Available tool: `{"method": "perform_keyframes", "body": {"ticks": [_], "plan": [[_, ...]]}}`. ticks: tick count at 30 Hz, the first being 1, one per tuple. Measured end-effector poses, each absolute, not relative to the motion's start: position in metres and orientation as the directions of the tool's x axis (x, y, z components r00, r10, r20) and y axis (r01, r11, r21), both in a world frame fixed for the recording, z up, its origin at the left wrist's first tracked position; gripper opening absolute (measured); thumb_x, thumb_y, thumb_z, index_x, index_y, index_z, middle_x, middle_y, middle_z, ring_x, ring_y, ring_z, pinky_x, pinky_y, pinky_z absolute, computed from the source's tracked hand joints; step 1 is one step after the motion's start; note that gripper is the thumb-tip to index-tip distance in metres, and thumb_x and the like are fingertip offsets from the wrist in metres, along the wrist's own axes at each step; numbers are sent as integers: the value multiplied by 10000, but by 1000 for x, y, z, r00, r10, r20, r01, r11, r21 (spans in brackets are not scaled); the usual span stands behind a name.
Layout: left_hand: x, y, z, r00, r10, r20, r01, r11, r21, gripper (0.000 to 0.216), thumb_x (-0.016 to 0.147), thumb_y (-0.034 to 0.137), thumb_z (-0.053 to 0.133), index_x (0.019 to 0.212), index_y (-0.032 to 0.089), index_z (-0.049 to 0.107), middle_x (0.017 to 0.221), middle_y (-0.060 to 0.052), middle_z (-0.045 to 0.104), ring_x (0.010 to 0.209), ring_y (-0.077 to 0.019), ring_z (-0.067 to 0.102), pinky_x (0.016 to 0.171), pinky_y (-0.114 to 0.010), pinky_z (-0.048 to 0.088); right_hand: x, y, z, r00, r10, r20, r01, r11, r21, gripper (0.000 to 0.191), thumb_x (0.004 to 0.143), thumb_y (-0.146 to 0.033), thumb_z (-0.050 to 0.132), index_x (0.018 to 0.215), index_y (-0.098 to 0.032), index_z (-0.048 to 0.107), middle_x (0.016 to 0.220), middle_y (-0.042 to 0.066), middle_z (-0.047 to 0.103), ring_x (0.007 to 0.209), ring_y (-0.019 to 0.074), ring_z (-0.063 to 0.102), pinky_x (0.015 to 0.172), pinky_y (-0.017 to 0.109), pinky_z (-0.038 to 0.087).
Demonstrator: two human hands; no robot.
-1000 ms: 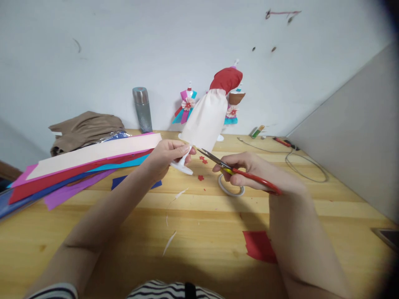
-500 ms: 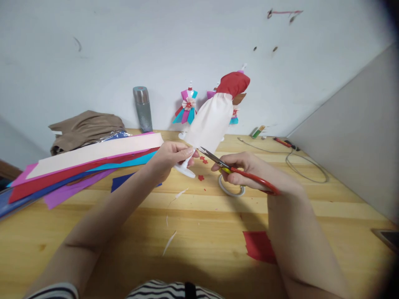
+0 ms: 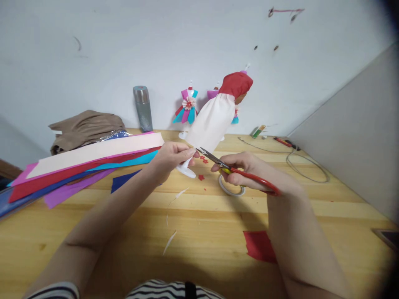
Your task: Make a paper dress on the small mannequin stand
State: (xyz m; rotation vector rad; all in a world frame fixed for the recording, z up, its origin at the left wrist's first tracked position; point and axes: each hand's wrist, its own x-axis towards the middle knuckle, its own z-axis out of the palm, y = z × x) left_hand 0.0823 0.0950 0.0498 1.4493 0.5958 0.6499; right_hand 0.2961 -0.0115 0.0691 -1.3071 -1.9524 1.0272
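Note:
A small dress-form stand wearing a red top and a white skirt (image 3: 209, 120) leans to the right in front of me. My left hand (image 3: 177, 157) is closed on the skirt's lower edge, near the stand's white base (image 3: 187, 171). My right hand (image 3: 238, 166) grips scissors (image 3: 255, 178) with red handles. The scissors' blades lie at the skirt's hem, close to my left fingertips. Whether they cut into the paper-like material I cannot tell. Small red flower cutouts (image 3: 201, 177) rest on the table below, beside a roll of white tape (image 3: 232, 192).
Coloured paper strips (image 3: 93, 153) and a brown cloth (image 3: 89, 128) lie on the left. A grey bottle (image 3: 143, 109) and a decorated little dress form (image 3: 188, 104) stand by the wall. A cable (image 3: 296, 166) curls on the right; a red piece (image 3: 259, 246) lies in front.
The dress form has tipped slightly further right at its top. The scissors' blades are a little closer together, and both hands stay almost in place.

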Motion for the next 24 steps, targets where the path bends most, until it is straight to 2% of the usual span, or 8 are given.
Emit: {"method": "perform_keyframes", "body": {"ticks": [5, 9, 14, 19, 24], "plan": [[83, 96, 48, 682, 732, 11, -25, 8, 1000, 216, 757, 292, 683, 619, 126, 677, 561, 0, 597, 492, -67, 463, 484, -224, 300, 297, -11, 67, -371, 928, 42, 488, 234, -841, 490, 837, -616, 625, 919, -134, 647, 659, -27, 451, 563, 105, 360, 492, 243, 309], [83, 97, 47, 684, 730, 4, -25, 18, 1000, 193, 741, 312, 693, 705, 124, 719, 558, 5, 603, 493, -73, 471, 486, -222, 311, 298, -11, 65, -351, 936, 37, 501, 221, -837, 515, 835, -655, 613, 900, -146, 648, 644, -28, 432, 556, 109, 340, 488, 254, 303], [84, 96, 47, 690, 723, 20, -15, -13, 1000, 241, 725, 337, 695, 603, 130, 677, 577, -7, 614, 503, -72, 476, 484, -223, 308, 298, -9, 66, -368, 930, 21, 488, 212, -847, 624, 773, -756, 619, 883, -143, 656, 630, -43, 419, 542, 97, 315, 473, 243, 288], [84, 96, 48, 692, 722, 24, -3, -30, 1000, 267, 723, 352, 694, 575, 132, 665, 569, -9, 611, 501, -68, 464, 486, -219, 304, 299, -9, 67, -343, 939, 13, 506, 197, -840, 587, 775, -720, 641, 885, -144, 671, 605, -48, 416, 531, 95, 312, 459, 245, 256], [83, 96, 48, 692, 722, 11, -6, -10, 1000, 232, 712, 354, 699, 654, 129, 705, 558, 0, 609, 487, -69, 457, 482, -217, 304, 299, -9, 66, -342, 940, -3, 501, 180, -847, 603, 774, -725, 637, 899, -136, 668, 609, -52, 403, 533, 88, 293, 467, 241, 242]]}}
